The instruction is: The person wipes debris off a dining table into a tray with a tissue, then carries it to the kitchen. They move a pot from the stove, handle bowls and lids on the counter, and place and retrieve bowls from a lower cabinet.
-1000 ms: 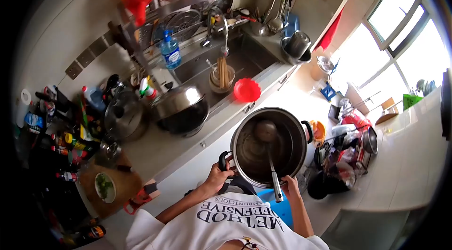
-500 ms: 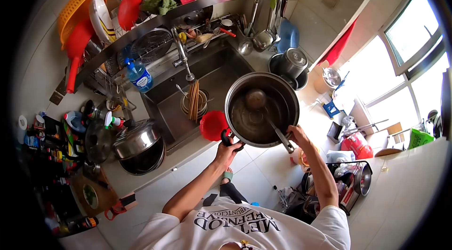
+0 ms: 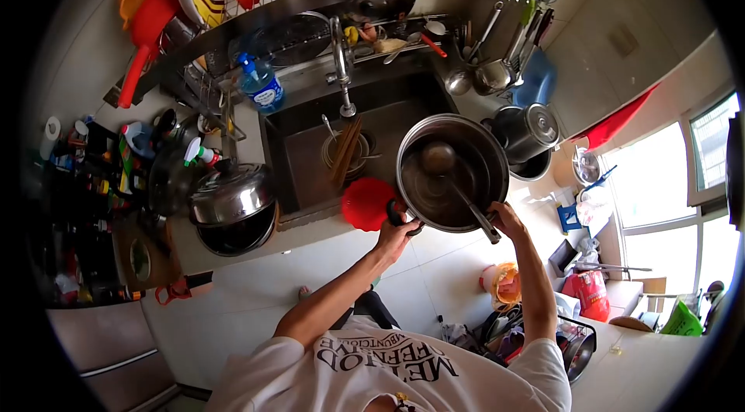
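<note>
A large steel pot (image 3: pixel 405 202) is held up in front of the sink, with a steel ladle (image 3: pixel 470 206) leaning inside it. Its dark interior seems to hold a little liquid, though I cannot be certain. My left hand (image 3: pixel 396 239) is closed round the pot's black side handle. On the opposite side, my right hand (image 3: pixel 507 220) grips the pot near the rim, close to the end of the ladle handle; its exact grip is partly hidden. Just left of the pot, a red bowl (image 3: pixel 368 204) sits at the counter's front edge.
In the sink (image 3: pixel 299 171) are stacked bowls (image 3: pixel 358 162) with chopsticks (image 3: pixel 345 150) across them, under the faucet (image 3: pixel 341 63). A lidded pot (image 3: pixel 233 195) stands to the left. More pots (image 3: pixel 531 133) stand right of the sink. A dish rack (image 3: pixel 310 2) spans above.
My view has turned, so the sink and counter appear farther right and higher. A foot shows farther left on the floor. Both hands keep hold of the pot, with the ladle still inside.
</note>
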Demonstrator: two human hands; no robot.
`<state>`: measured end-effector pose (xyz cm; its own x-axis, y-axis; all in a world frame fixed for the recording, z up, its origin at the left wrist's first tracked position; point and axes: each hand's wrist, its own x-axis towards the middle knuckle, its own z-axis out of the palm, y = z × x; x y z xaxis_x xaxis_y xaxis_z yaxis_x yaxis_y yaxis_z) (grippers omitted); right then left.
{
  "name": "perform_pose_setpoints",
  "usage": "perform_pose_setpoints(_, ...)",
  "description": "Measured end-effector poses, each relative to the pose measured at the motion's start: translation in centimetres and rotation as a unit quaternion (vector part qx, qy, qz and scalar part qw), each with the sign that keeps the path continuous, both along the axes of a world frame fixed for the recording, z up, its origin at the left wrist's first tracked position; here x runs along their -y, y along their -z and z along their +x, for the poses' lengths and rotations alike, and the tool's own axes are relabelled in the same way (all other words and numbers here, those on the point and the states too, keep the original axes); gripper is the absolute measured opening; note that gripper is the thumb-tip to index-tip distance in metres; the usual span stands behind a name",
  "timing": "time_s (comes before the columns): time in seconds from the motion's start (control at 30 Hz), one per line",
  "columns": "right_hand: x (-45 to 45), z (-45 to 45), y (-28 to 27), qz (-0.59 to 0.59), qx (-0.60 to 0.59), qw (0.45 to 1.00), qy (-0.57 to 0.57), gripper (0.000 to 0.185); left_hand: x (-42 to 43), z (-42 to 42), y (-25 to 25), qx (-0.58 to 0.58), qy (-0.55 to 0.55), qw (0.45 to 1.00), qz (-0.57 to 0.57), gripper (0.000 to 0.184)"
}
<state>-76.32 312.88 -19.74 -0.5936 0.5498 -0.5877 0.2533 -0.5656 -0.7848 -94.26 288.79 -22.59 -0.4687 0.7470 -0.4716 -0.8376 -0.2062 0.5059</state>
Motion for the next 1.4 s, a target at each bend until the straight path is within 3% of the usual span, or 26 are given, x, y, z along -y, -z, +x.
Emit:
perform_pose_setpoints(0.13, -1.6, 0.8, 2.0, 0.01, -0.023, 0.998, -0.061, 0.019, -0.2, -0.3, -0.3, 0.012, 0.005, 1.0, -0.005, 0.031)
perform_pose_setpoints(0.27, -1.2, 1.2, 2.2, 0.015, -0.009, 1.0, -0.025, 0.017, 1.5, -0.3, -1.2, -0.008, 0.024, 0.998, 0.054, 0.03)
perform_pose_setpoints(0.3, -2.1, 2.2, 4.6, -0.022, -0.06, 0.997, -0.042, 0.028, 2.7, -0.5, -0.6, 0.028, 0.052, 0.997, 0.044, 0.033)
perform_pose_setpoints(0.37, 0.8, 1.5, 1.6, -0.007, -0.135, 0.991, 0.009, 0.042, 6.8, -1.3, 1.8, 0.101, 0.109, 0.989, 0.024, 0.041)
perform_pose_setpoints(0.4, 2.3, 1.0, 0.2, 0.002, -0.174, 0.984, 0.036, 0.049, 8.4, -1.9, 2.5, 0.161, 0.084, 0.983, -0.023, 0.03)
perform_pose_setpoints(0.43, 1.7, 2.9, 1.2, -0.044, -0.183, 0.981, -0.037, 0.063, 10.1, -2.9, 6.7, 0.164, 0.053, 0.984, -0.035, 0.027)
perform_pose_setpoints(0.47, 3.1, 3.5, 1.7, -0.057, -0.152, 0.986, 0.024, 0.062, 11.4, -3.6, 10.5, 0.167, 0.023, 0.985, -0.047, 0.025)
perform_pose_setpoints(0.53, 6.0, 4.9, 2.4, -0.08, -0.092, 0.982, 0.147, 0.059, 11.8, -5.8, 9.7, 0.134, 0.023, 0.982, -0.13, 0.019)
perform_pose_setpoints(0.57, 7.1, 6.0, 4.1, -0.094, -0.144, 0.979, 0.109, 0.057, 11.5, -6.9, 9.7, 0.122, 0.034, 0.981, -0.143, 0.022)
perform_pose_setpoints(0.6, 8.8, 7.0, 6.2, -0.051, -0.124, 0.986, 0.101, 0.055, 11.0, -8.0, 9.9, 0.087, 0.071, 0.977, -0.179, 0.022)
perform_pose_setpoints(0.63, 10.9, 6.4, 6.8, -0.097, -0.042, 0.982, 0.159, 0.051, 10.4, -8.8, 10.1, 0.052, 0.107, 0.97, -0.214, 0.022)
perform_pose_setpoints(0.7, 16.2, 5.3, 7.9, -0.052, -0.027, 0.997, 0.042, 0.056, 9.4, -9.3, 10.4, -0.063, 0.136, 0.945, -0.292, 0.021)
perform_pose_setpoints(0.8, 22.4, -2.1, 8.7, -0.093, -0.022, 0.993, -0.068, 0.057, 10.2, -10.6, 10.2, -0.169, 0.172, 0.907, -0.345, 0.016)
perform_pose_setpoints(0.93, 28.4, -14.2, 5.1, -0.04, 0.05, 0.997, -0.042, 0.042, 15.5, -11.4, 9.1, -0.163, 0.202, 0.92, -0.293, 0.02)
perform_pose_setpoints(1.0, 30.4, -16.9, 6.7, 0.011, 0.063, 0.997, -0.043, 0.024, 19.1, -11.8, 7.7, -0.144, 0.181, 0.939, -0.256, 0.025)
perform_pose_setpoints(1.07, 31.7, -19.2, 6.4, 0.024, 0.073, 0.996, -0.048, 0.019, 22.5, -13.1, 5.4, -0.127, 0.191, 0.957, -0.178, 0.029)
perform_pose_setpoints(1.13, 32.3, -21.7, 6.0, 0.042, 0.07, 0.996, -0.042, 0.022, 25.7, -14.8, 1.3, -0.061, 0.243, 0.956, -0.152, 0.036)
perform_pose_setpoints(1.17, 32.3, -23.1, 5.9, 0.078, 0.067, 0.993, -0.057, 0.022, 28.0, -15.4, 2.4, -0.03, 0.269, 0.954, -0.129, 0.039)
perform_pose_setpoints(1.27, 31.8, -28.3, 5.4, 0.202, 0.088, 0.97, -0.104, 0.022, 35.9, -17.4, 3.8, -0.079, 0.286, 0.944, -0.141, 0.039)
perform_pose_setpoints(1.4, 30.7, -34.3, 8.1, 0.317, 0.133, 0.925, -0.162, 0.022, 44.1, -20.0, 2.0, -0.128, 0.214, 0.944, -0.216, 0.032)
